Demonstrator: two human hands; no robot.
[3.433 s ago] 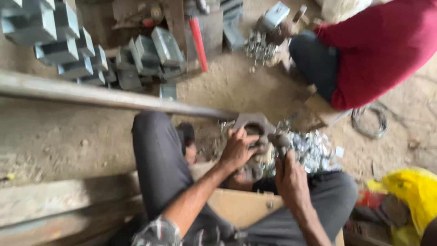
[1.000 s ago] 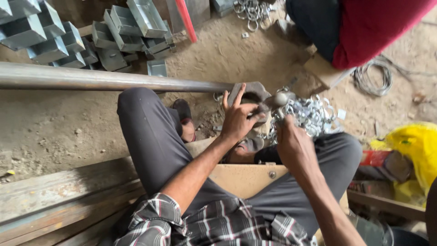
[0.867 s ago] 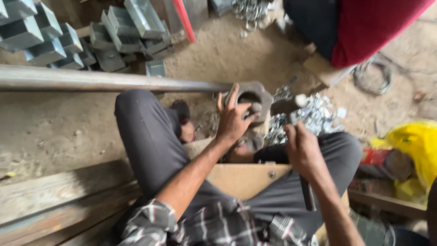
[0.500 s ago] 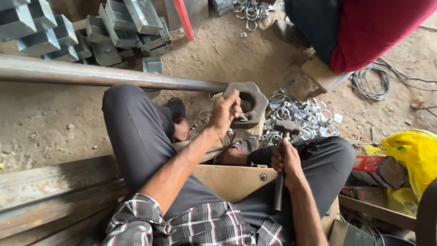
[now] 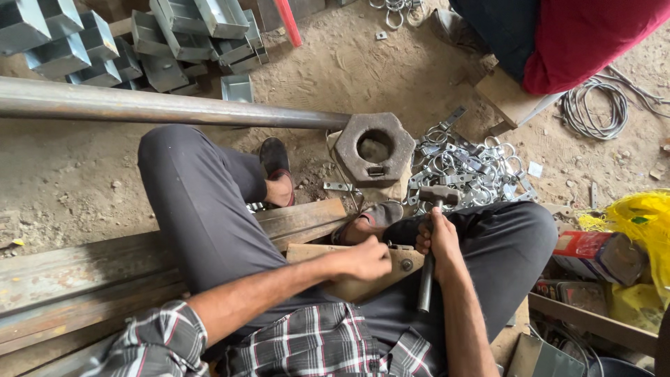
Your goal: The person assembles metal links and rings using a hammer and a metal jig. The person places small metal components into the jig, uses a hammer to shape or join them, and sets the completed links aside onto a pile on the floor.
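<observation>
Right grip (image 5: 438, 241): closed round the handle of a hammer (image 5: 430, 241), head up, shaft hanging down over the thigh.
Left grip (image 5: 364, 258): curled into a loose fist, resting on the wooden block (image 5: 363, 283); whether anything sits inside, cannot tell.
Hammer head: just below the hexagonal block (image 5: 374, 148), not touching it.
Hexagonal block: rusty metal, round hole in the middle, at the end of the long steel pipe (image 5: 160, 107), on the dirt floor.
Wooden block: below the hexagonal block, between the knees, a bolt head near its right end.
In the way: grey-trousered left knee (image 5: 202, 209) raised between the pipe and the left grip; two sandalled feet just under the hexagonal block.
Clamps (image 5: 474, 171): heap of bright metal rings and brackets, right of the hexagonal block.
Channel pieces (image 5: 139, 42): stacked grey metal troughs, above the pipe, well left of the hexagonal block.
Planks (image 5: 77, 279): weathered boards, lower left of the hexagonal block.
Other person (image 5: 579, 35): red top, dark trousers, upper right.
Wire coil (image 5: 593, 108): grey, far right of the hexagonal block.
Packages: red-and-white carton (image 5: 597, 253) and yellow bag (image 5: 642, 227), lower right of the hexagonal block.
</observation>
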